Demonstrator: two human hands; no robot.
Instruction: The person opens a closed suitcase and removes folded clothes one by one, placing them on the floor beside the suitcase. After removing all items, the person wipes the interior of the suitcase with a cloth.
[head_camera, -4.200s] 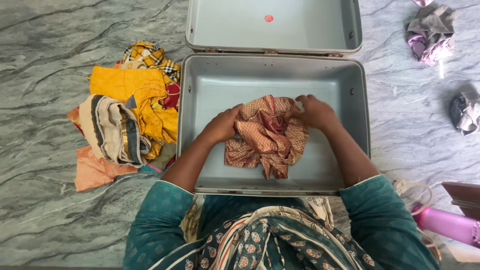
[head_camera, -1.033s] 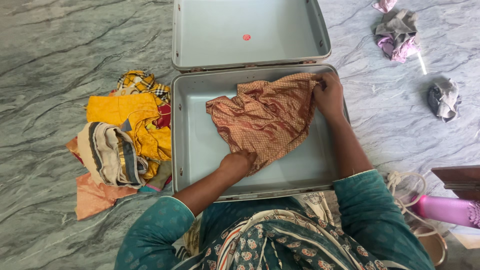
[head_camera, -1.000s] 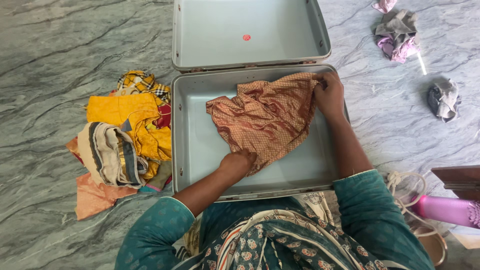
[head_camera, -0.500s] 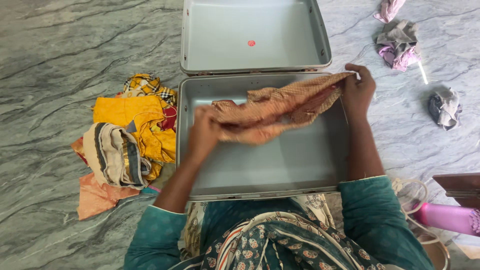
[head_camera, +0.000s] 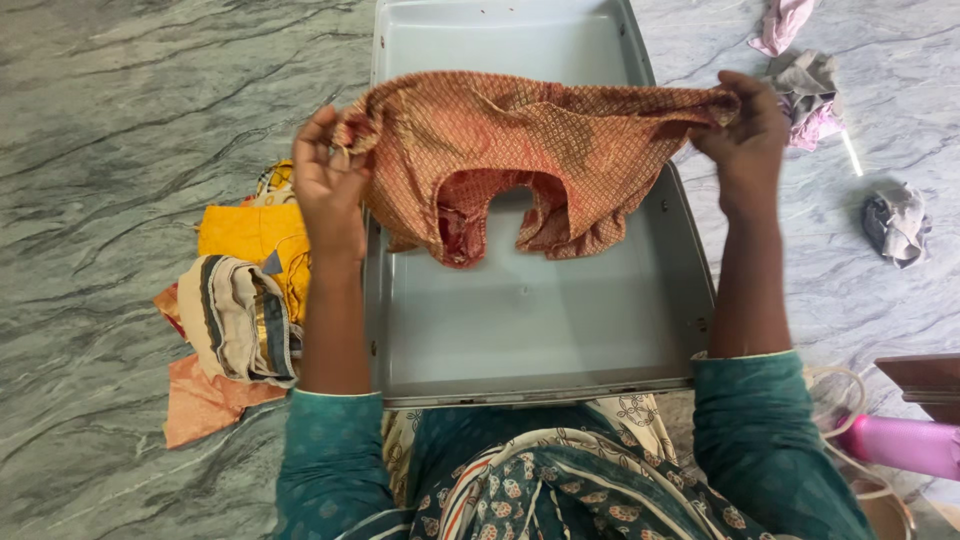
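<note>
Blouse (head_camera: 520, 150), orange and patterned, hangs stretched between both hands above the open grey suitcase (head_camera: 530, 330). Left hand (head_camera: 328, 185) pinches one end, right hand (head_camera: 745, 135) pinches the other, both grasping cloth. Folding it well likely calls for level hands and even tension so the hem hangs straight. Outside the left hand lies a pile of folded clothes (head_camera: 240, 310).

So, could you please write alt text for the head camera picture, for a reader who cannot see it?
A person holds an orange patterned blouse stretched out between the left hand and the right hand, above an open grey suitcase on a marble floor. A pile of folded clothes lies left of the suitcase, and a few crumpled cloths lie to its right.
</note>
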